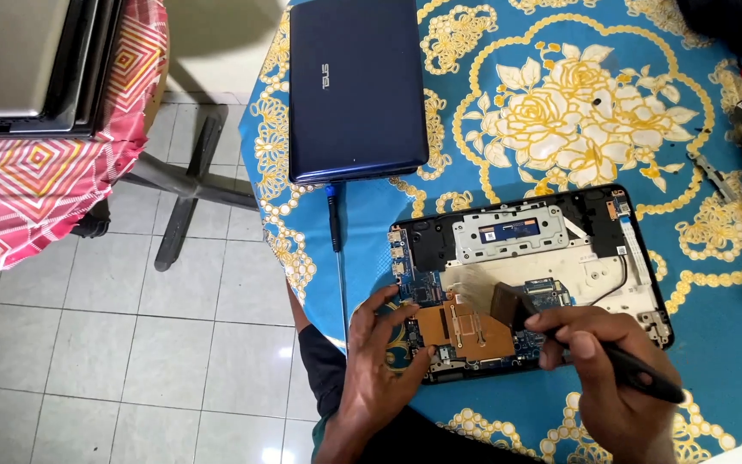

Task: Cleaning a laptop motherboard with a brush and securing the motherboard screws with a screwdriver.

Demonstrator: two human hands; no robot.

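Note:
An opened laptop base (611, 258) lies on the blue and yellow flowered tablecloth, its circuit board and copper heat plate (465, 331) exposed. My left hand (380, 361) rests on the base's near left corner, fingers touching the board beside the copper plate. My right hand (611, 378) grips a black-handled brush (517, 305), whose bristles sit on the board just right of the copper plate.
A closed dark blue laptop (358, 86) lies at the table's far left. A blue-handled screwdriver (337, 249) lies by the table edge. Small parts (714, 176) sit far right. Stacked grey laptops (27, 64) rest on a red-patterned surface over tiled floor.

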